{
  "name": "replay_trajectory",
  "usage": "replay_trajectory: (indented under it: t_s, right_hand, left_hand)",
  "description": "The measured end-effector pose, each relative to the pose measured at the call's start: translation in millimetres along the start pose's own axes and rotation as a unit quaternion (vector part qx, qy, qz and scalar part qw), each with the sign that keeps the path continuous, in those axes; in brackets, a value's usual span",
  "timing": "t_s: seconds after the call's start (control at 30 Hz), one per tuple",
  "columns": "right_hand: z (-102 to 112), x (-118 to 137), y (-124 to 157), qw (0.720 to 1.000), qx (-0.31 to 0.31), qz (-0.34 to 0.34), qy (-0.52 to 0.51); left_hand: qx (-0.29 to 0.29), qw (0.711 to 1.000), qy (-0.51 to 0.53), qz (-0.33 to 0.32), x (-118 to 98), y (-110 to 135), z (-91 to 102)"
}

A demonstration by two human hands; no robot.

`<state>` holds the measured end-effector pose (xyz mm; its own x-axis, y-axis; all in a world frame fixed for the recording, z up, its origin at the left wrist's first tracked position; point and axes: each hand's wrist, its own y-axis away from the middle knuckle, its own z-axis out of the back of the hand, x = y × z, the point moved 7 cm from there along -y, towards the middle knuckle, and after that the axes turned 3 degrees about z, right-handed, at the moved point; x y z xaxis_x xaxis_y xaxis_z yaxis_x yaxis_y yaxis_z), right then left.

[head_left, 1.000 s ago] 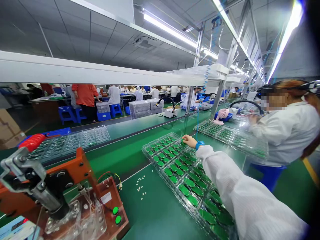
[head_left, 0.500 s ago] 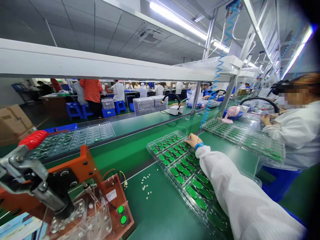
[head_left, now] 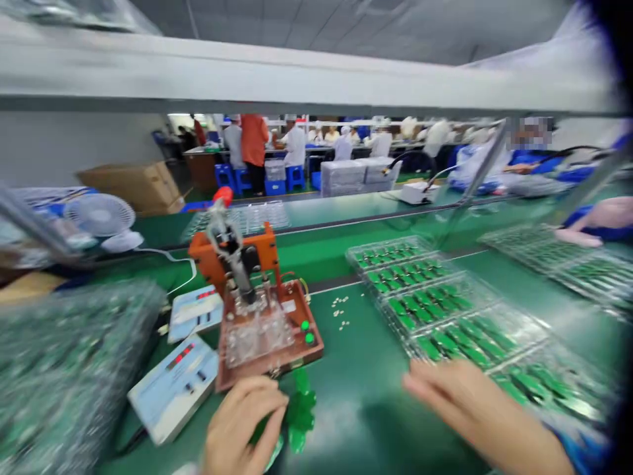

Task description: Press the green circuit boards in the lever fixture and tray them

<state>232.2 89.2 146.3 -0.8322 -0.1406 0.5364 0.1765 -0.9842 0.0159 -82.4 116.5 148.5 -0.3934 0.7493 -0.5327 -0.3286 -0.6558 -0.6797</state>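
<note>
The view is smeared by motion. My left hand (head_left: 242,429) is at the near edge of the green bench, fingers curled round a green circuit board (head_left: 298,410) just in front of the orange test fixture (head_left: 250,290). My right hand (head_left: 459,402) hovers low with its fingers stretched out and nothing in it. It is beside the near end of the clear trays of green boards (head_left: 445,310). The fixture has a red-handled clamp and two green buttons (head_left: 306,331) on its brown base.
Two white meter boxes (head_left: 173,386) lie left of the fixture, and a blurred stack of trays (head_left: 64,369) fills the near left. A small white fan (head_left: 101,218) and a cardboard box (head_left: 133,185) stand behind. Small white parts (head_left: 341,310) lie loose on the bench. Other people work at far benches.
The view has swung left and down. My right hand drew back from the far end of the trays to their near end. My left hand came into view with a green board.
</note>
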Motion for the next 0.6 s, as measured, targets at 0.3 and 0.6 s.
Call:
replay_trajectory:
  t_s: [0.3,0.6]
  right_hand:
    - [-124.4,72.4,-14.0,0.981,0.058,0.112,-0.148]
    - [-125.4,101.1,-53.7,0.961,0.150,0.227,-0.049]
  left_hand:
    - [0.022,0.999,-0.039,-0.012,10.5,2.6,15.9]
    - [0.254,0.959,-0.037,0.122,43.1,46.9,14.8]
